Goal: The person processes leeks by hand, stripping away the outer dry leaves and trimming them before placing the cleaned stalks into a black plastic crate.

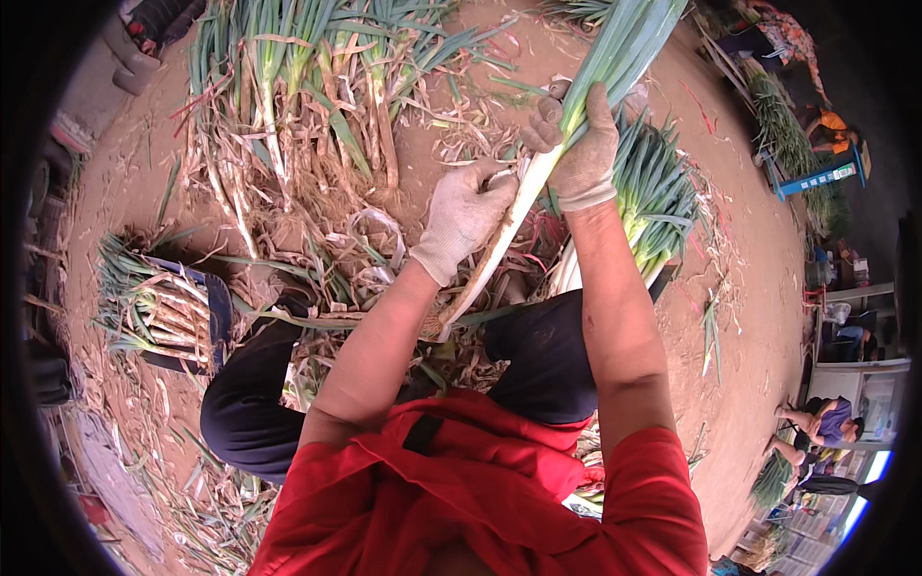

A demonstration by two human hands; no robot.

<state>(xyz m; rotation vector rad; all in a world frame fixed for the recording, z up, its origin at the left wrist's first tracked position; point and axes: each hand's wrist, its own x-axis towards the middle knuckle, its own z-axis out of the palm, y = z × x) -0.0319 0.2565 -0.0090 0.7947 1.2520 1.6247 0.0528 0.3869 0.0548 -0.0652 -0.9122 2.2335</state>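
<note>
A long green onion (533, 183), white at the stalk and green at the top, lies diagonally before me with its roots toward my lap. My right hand (589, 151), in a soiled knit glove, is closed around it where the stalk turns green. My left hand (472, 209), gloved too, pinches a strip of outer skin beside the white stalk. Browned skin still clings along the stalk's lower side. Behind my right forearm stands a bunch of peeled green onions (648, 194). Unpeeled green onions (288, 108) with dirty roots lie in a heap at the upper left.
To the left, a dark blue holder (220, 317) bears more green onions (169, 317). Dry peelings (346, 252) litter the dirt floor around my legs. Several people sit or work along the far right, near a blue cart frame (821, 180) and further onion piles (796, 137).
</note>
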